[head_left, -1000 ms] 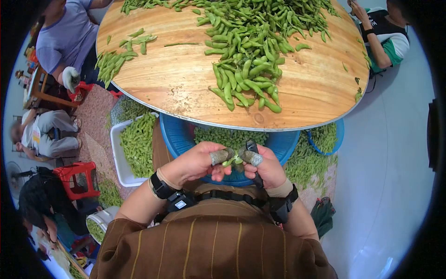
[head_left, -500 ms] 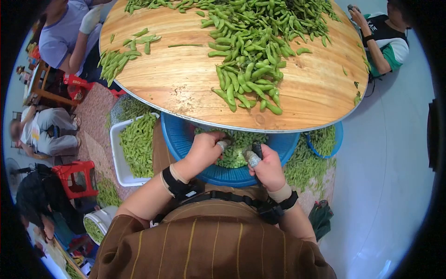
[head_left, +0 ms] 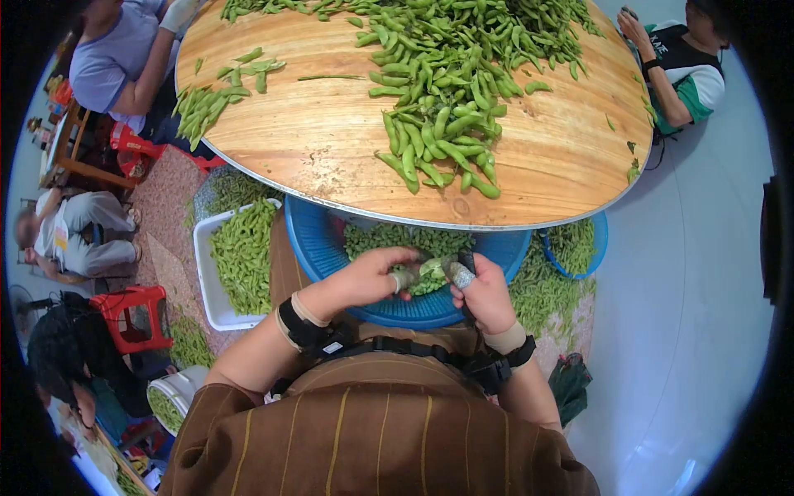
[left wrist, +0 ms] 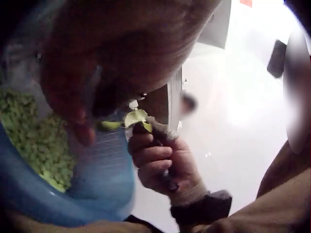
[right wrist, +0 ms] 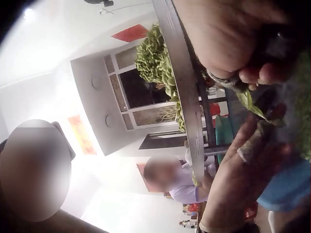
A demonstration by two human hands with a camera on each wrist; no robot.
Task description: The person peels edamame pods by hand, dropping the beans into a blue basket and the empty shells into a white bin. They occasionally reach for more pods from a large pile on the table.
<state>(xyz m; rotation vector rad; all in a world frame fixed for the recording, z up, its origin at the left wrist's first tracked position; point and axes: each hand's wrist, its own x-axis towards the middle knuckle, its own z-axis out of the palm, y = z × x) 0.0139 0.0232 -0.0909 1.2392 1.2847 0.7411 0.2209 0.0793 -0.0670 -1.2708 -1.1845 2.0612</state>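
My right hand (head_left: 482,295) grips a black handle (head_left: 467,264), the rest of it hidden in the fist. Its grey-wrapped thumb pinches a split green soybean pod (right wrist: 248,103) against it; a pale inner side shows on the pod (left wrist: 135,118) in the left wrist view. Close by on the left, my left hand (head_left: 372,277) has thumb and fingers apart, fingertips right at the pod's far end. A grey wrap covers the left thumb (right wrist: 250,145) too. Below both hands, a blue basin (head_left: 318,248) holds many shelled green beans (head_left: 372,240).
Before me stands a round wooden table (head_left: 306,157) with a heap of pods (head_left: 447,99). On the left are a white tub (head_left: 203,256) of pods and a red stool (head_left: 136,318). More pods (head_left: 546,302) lie on the floor at right. Other people sit around.
The hands were together at a pod, then parted as my left hand dipped into the basin. Now the left hand has risen and come back beside the right, which still holds the handle.
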